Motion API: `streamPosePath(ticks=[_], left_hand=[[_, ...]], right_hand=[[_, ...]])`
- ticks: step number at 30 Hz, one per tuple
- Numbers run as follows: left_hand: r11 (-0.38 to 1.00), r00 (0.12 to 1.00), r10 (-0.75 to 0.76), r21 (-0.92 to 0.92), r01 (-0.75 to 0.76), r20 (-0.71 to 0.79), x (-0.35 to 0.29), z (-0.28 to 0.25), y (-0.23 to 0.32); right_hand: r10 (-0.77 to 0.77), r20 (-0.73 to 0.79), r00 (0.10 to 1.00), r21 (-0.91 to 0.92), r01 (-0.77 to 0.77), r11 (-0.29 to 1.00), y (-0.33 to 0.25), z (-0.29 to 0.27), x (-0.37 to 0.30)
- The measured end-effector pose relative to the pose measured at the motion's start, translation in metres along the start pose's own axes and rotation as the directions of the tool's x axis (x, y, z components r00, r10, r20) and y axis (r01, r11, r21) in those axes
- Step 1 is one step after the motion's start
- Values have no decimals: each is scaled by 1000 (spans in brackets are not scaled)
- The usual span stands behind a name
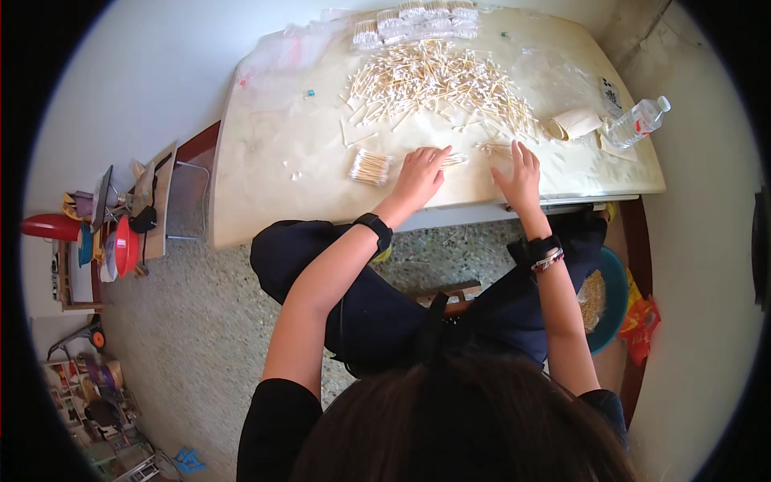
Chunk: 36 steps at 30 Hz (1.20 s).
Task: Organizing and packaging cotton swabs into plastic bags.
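A small bunch of cotton swabs pokes out to the right from under the fingers of my left hand. Those fingers curve over the bunch against the tabletop, partly hiding it. My right hand is open, its thumb apart from the stretched fingers. A few loose swabs lie by its fingertips; whether they touch is unclear. Left of my left hand sits a neat flat bundle of swabs. Beyond both hands spreads a big loose heap of cotton swabs.
Packed swab bundles line the table's far edge. Clear plastic film lies far left. At right stand a plastic bottle and a brown paper piece. A teal tub is on the floor beside my right leg.
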State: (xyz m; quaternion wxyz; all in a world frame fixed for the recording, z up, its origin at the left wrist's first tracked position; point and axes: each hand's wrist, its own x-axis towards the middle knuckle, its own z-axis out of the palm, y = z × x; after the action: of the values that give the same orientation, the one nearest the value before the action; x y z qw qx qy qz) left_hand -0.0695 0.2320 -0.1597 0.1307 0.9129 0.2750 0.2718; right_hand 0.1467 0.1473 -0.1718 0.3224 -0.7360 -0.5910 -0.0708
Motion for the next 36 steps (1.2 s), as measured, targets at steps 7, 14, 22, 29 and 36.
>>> streamPosePath(ticks=[7,14,22,29,36], left_hand=[[980,999,12,-200,-3,44,1,-11,-9],[979,996,-16,-199,34,90,6,-19,-12],[986,965,-142,113,119,220,-7,4,-14],[972,969,-155,203,115,193,-15,11,3],[952,968,-179,280,125,176,-21,7,9]], right_hand=[[-127,245,961,77,111,991,17,-12,30],[-127,253,959,187,80,979,13,-9,33],[-307,208,929,311,235,921,-17,10,47],[-375,270,887,244,314,918,-43,19,59],[-491,361,793,193,452,871,-64,1,12]])
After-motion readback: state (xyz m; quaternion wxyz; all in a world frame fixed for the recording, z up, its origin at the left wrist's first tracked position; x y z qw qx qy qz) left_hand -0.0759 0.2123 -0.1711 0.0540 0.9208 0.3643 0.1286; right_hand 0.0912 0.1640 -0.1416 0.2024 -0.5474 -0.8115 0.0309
